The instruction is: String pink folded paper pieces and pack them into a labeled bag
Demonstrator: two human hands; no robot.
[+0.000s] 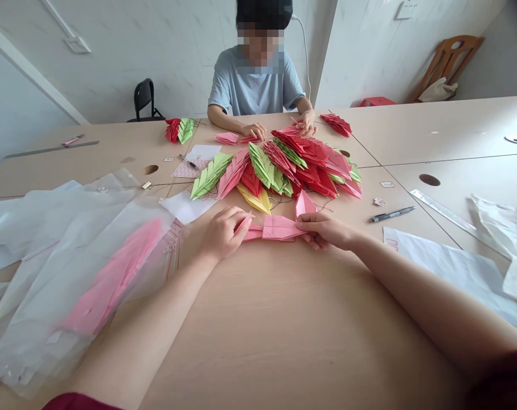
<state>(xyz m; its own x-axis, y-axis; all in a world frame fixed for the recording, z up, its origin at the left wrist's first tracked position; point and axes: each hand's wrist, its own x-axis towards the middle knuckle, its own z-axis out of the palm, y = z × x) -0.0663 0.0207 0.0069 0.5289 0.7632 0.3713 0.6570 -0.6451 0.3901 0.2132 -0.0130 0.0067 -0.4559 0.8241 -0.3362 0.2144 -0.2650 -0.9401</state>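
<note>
Between my two hands a folded pink paper piece is held just over the table's near half. My left hand pinches its left end between thumb and fingers. Its right end is gripped by my right hand, thumb on top and fingers curled below. A pointed pink flap stands up beside my right thumb. Just beyond lies a heap of pleated folded paper in red, green, pink and yellow, with thin strings among it.
Across the table a person in a blue shirt handles pink and red folded paper. Clear plastic bags, one with pink paper inside, lie at left. At right are a pen, a ruler and a white sheet.
</note>
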